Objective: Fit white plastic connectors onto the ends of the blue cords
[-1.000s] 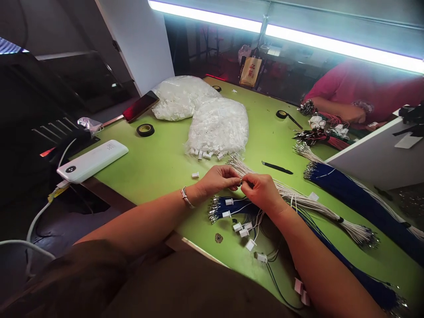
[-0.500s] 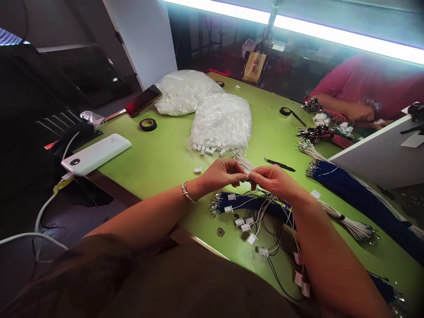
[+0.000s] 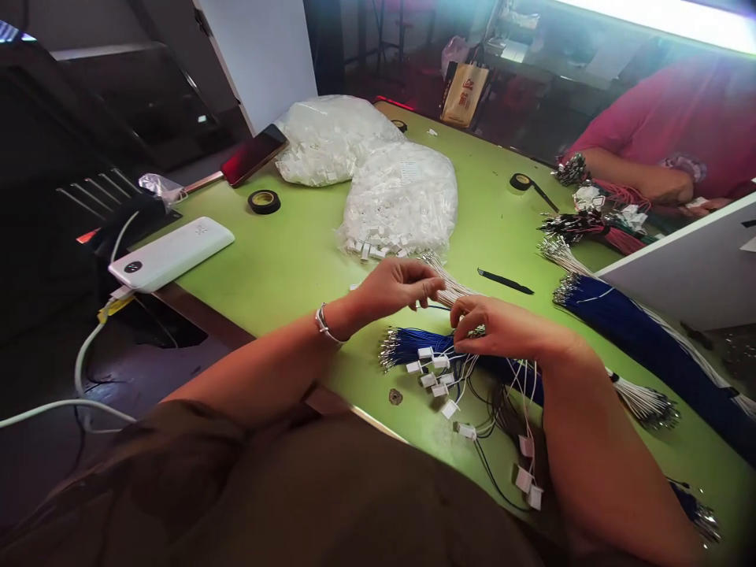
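My left hand (image 3: 407, 287) hovers above the bench with its fingers curled together. A thin blue wire shows just under its fingertips; whether they pinch it is hidden. Close by on the right, my right hand (image 3: 493, 327) is bent over the wires, with a gap between thumb and forefinger. Under it lies a bundle of blue wires (image 3: 407, 346) with metal terminal ends. White plastic connectors (image 3: 440, 390) on white and dark wires lie in front of this bundle. Behind my hands is a bundle of white wires (image 3: 446, 276).
Two clear bags of white connectors (image 3: 405, 193) stand behind my hands. A black-handled knife (image 3: 505, 281) lies to their right, near a blue-wrapped wire bundle (image 3: 626, 323). Black tape (image 3: 264, 201), a phone (image 3: 255, 155) and a white power bank (image 3: 171, 256) are leftward. Another person's arm (image 3: 641, 181) rests opposite.
My hands, pinched together before, have come apart; the right one has moved lower, over the blue wires. These wires look more spread, with another white connector beside them. The view has shifted slightly.
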A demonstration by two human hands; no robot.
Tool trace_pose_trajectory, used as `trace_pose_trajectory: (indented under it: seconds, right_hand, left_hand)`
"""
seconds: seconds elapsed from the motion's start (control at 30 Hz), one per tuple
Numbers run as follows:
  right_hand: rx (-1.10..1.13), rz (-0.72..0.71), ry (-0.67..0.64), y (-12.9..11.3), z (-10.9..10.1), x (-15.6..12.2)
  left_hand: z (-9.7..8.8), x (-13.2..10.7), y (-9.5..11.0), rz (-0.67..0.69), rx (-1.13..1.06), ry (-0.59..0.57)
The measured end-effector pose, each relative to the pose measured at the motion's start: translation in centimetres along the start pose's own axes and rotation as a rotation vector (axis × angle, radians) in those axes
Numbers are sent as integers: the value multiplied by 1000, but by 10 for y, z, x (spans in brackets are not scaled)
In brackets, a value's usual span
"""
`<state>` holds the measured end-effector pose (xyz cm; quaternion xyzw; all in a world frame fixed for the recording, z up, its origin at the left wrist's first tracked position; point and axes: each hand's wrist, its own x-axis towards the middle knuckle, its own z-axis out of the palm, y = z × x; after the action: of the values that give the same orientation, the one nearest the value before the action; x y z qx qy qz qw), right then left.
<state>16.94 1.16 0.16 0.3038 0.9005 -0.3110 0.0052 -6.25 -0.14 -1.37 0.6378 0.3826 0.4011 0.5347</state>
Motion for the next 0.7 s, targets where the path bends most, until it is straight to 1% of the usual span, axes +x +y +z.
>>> trace_pose_trajectory:
  seconds: [0.03, 0.07, 0.1, 0.13, 0.2, 0.23, 0.3, 0.33, 0.37, 0.43, 0.47, 0.5, 0.53, 0.6, 0.63, 0.7]
  right_hand:
    - [-7, 2, -19, 0, -2, -3]
    - [-6, 18, -42, -1, -3, -6]
    - [5, 42, -66, -1, -3, -9]
    - [20, 74, -85, -1, -3, -12]
    - [33, 165, -120, 0, -4, -16]
    - [30, 210, -141, 0, -4, -17]
    - [16, 259, -158, -1, -5, -15]
    - [3, 262, -119, -2, -4, -12]
    - [-17, 256, -33, -3, -3, -7]
    - [-102, 237, 203, -4, 3, 9]
    - [-166, 231, 292, -4, 8, 18]
    - [-233, 225, 337, -4, 13, 26]
    - [-293, 218, 343, -4, 19, 35]
    - [-385, 222, 304, -6, 32, 47]
    - [-425, 237, 294, -7, 38, 52]
    - [-503, 292, 315, -12, 50, 56]
  left_hand:
    - [-3, 2, -2, -32, 56, 55]
    - [-4, 3, -3, -59, 115, 53]
    - [-3, 2, -3, -72, 177, -6]
    - [1, -2, -2, -65, 253, -105]
    - [16, -13, 1, -1, 468, -304]
    - [26, -19, 2, 48, 618, -358]
    - [46, -32, 2, 142, 894, -369]
    - [55, -37, 2, 185, 984, -382]
    - [63, -42, 0, 226, 1037, -397]
    - [73, -49, -3, 307, 1051, -427]
    - [77, -52, -5, 356, 1026, -433]
    - [80, -55, -6, 407, 992, -439]
    - [84, -59, -8, 457, 956, -452]
    - [91, -67, -10, 562, 922, -507]
    - [96, -70, -11, 619, 929, -542]
    - [103, -75, -11, 728, 966, -606]
